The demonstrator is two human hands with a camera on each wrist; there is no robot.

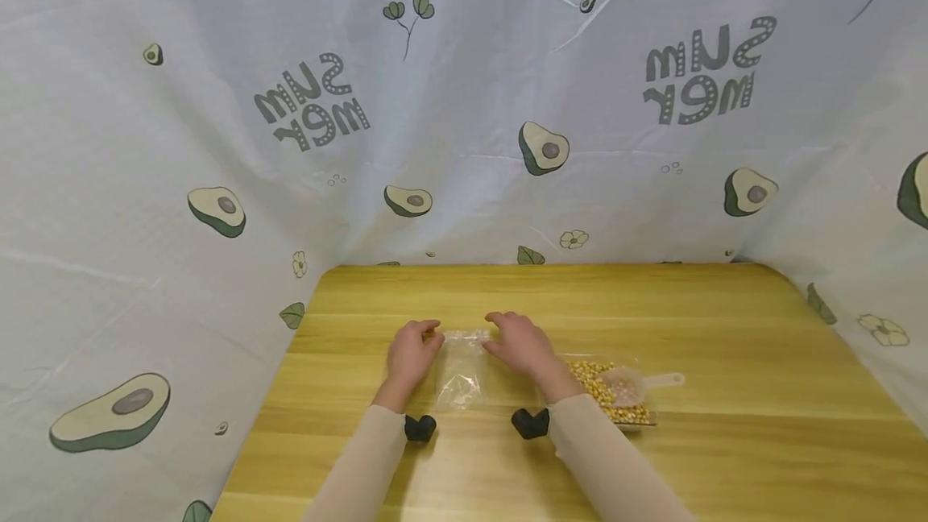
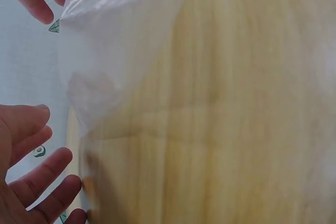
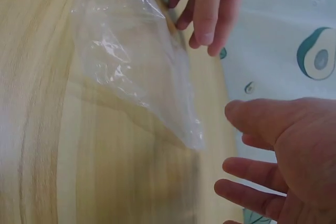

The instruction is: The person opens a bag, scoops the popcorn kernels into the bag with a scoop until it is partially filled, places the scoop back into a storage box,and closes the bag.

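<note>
A clear empty plastic bag [image 1: 461, 370] lies flat on the wooden table [image 1: 725, 329] between my two hands. My left hand [image 1: 412, 353] sits at the bag's left upper corner; in the left wrist view its fingers [image 2: 39, 174] are spread and relaxed, just beside the bag [image 2: 121, 40]. My right hand [image 1: 520, 345] hovers at the bag's right upper corner. In the right wrist view that hand [image 3: 278, 166] is open, a little apart from the bag's corner [image 3: 191, 135]. Neither hand plainly grips the film.
A clear packet of yellow corn kernels [image 1: 605, 397] lies right of my right forearm, with a clear plastic scoop [image 1: 638, 383] resting on it. An avocado-print cloth [image 1: 464, 103] walls the table at the back and both sides.
</note>
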